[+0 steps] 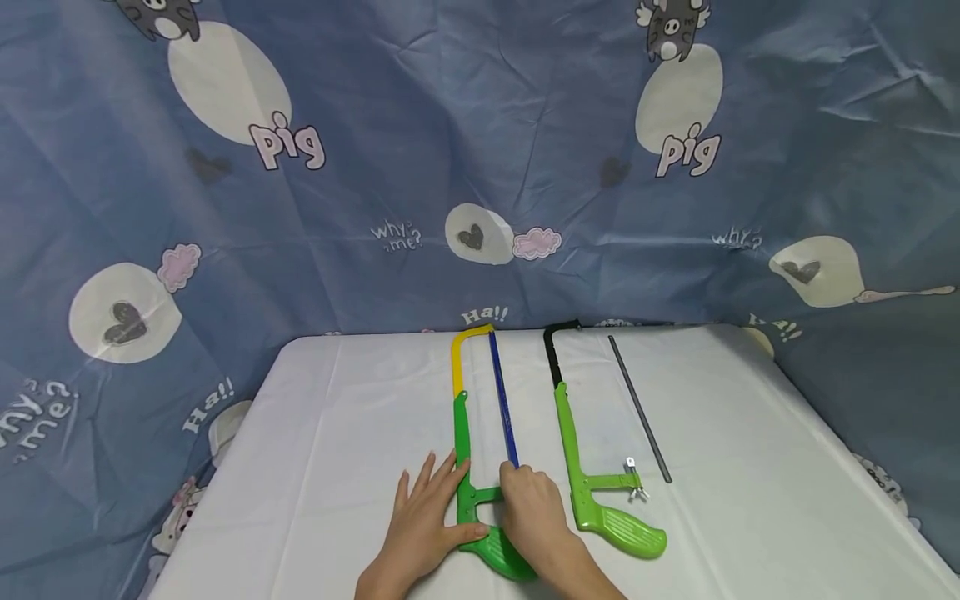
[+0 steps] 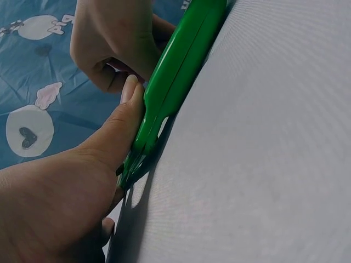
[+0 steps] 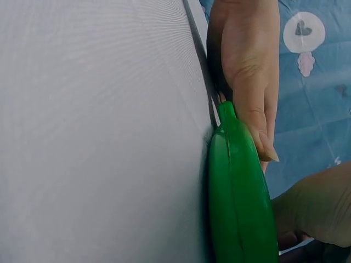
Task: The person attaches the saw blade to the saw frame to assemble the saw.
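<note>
A hacksaw with a dark green handle and yellow front bow [image 1: 456, 367] lies flat on the white-covered table. Its blue blade [image 1: 501, 392] runs from the yellow tip back to the right hand. My left hand [image 1: 426, 521] rests on the green frame, fingers spread and fairly straight, its thumb lying at the top of the grip. Curled at the blade's near end, beside the short cross arm, is my right hand [image 1: 534, 512]; the fitting between its fingers is hidden. In the left wrist view the green handle [image 2: 181, 60] stands between the hands and the tabletop.
Right of the hands lies a second hacksaw [image 1: 567, 433], light green with a black bow, its blade seat bare and a wing nut [image 1: 639, 493] on its cross arm. Farther right is a loose grey blade [image 1: 641, 408]. A blue printed cloth [image 1: 420, 150] hangs behind the table.
</note>
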Tool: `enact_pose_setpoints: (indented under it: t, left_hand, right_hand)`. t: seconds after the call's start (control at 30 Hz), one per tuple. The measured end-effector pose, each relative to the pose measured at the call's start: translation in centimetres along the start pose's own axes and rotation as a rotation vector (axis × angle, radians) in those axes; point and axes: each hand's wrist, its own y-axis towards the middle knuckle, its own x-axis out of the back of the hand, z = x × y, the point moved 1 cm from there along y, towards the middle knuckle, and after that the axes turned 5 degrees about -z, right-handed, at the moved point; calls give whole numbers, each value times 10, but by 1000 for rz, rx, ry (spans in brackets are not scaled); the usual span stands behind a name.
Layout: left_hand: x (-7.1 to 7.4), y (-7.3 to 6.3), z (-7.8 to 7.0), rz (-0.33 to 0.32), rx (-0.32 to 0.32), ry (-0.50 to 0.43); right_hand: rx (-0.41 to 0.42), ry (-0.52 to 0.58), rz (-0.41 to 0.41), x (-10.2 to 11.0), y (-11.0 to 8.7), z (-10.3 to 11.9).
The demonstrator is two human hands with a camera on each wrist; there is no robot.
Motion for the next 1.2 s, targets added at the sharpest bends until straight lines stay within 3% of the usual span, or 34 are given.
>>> enact_pose_setpoints:
  t: [0.2,0.53,0.9,1.2]
  left_hand:
    - [0,-1,1,4,3,-4]
    - [-1,0,2,19,15,10]
    - [1,1,1,32,22,8]
    - [-1,3,4,52,31,12]
  right_hand:
    - [-41,78,16,1,0,-3]
    - [-183,325,111,2,4,-18]
    - [-234,514,137,1,5,-33]
    - [-385,783,226,1,4,-46]
